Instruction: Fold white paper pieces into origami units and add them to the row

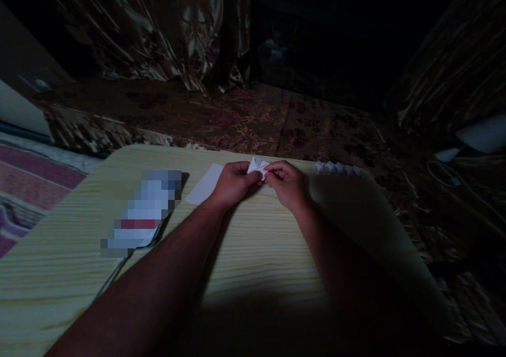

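Between my two hands is a small piece of folded white paper with crease lines on its face, above the far part of the table. My left hand pinches its left side, thumb on top. On the right side, the fingertips and thumb of my right hand close on its edge. Just left of my left hand lies a flat white sheet of paper. Farther right, near the table's back edge, several small folded paper pieces stand in a row.
A pixelated phone-like object with a cable lies on the left of the pale wooden table. Behind the table is a seat with a patterned cover. A striped cloth shows at left. The room is dim.
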A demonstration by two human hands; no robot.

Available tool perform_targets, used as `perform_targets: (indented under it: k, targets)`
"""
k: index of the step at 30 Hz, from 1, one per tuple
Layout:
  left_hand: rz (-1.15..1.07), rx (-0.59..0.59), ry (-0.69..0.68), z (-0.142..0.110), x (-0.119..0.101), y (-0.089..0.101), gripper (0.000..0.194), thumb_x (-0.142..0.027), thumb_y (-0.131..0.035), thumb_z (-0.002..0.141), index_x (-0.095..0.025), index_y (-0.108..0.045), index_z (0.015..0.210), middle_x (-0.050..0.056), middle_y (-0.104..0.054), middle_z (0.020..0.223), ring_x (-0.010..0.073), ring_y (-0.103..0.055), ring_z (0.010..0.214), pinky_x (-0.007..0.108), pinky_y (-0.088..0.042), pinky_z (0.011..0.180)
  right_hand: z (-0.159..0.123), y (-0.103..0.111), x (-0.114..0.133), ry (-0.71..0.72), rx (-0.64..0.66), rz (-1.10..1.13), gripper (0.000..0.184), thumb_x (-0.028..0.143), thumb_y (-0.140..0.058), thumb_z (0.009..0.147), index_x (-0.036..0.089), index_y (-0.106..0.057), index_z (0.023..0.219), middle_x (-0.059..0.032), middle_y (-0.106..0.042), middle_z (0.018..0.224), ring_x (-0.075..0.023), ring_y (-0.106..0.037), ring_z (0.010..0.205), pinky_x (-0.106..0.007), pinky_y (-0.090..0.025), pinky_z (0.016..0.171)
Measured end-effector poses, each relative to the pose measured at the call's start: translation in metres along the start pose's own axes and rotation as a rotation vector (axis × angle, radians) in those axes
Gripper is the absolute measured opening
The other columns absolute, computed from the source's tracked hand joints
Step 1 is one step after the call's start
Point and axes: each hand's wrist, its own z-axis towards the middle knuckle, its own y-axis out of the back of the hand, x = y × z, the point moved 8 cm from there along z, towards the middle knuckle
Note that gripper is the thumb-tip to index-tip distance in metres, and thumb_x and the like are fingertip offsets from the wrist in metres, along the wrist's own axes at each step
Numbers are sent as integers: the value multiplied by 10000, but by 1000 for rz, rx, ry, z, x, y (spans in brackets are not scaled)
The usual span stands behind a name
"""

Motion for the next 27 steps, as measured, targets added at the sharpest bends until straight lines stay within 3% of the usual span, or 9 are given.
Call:
perform_targets:
  k: [9,20,27]
  targets:
    - [5,18,-6,2,2,1,216,-340,-646,725,-125,-644,704,41,-625,609,93,-495,468,221,-351,438,-2,-4,-3,-79,22,55,75,220,-595,728,202,-643,784,7,-675,695,-139,-661,664,-251,-518,599]
    - [-89,46,-2,1,-3,-3,236,-356,-649,751,-122,-630,730,36,-634,658,84,-515,489,212,-365,455,-1,-3,-1,9,10,76,50,178,-614,713,184,-641,754,12,-671,687,-130,-660,637,-229,-518,571]
    - [-108,37,-2,0,-6,-4,250,-374,-664,750,-128,-624,765,29,-635,663,83,-517,483,203,-343,432,-2,-3,-3,-23,16,75,51,200,-616,715,188,-647,753,14,-666,684,-120,-646,619,-233,-532,571]
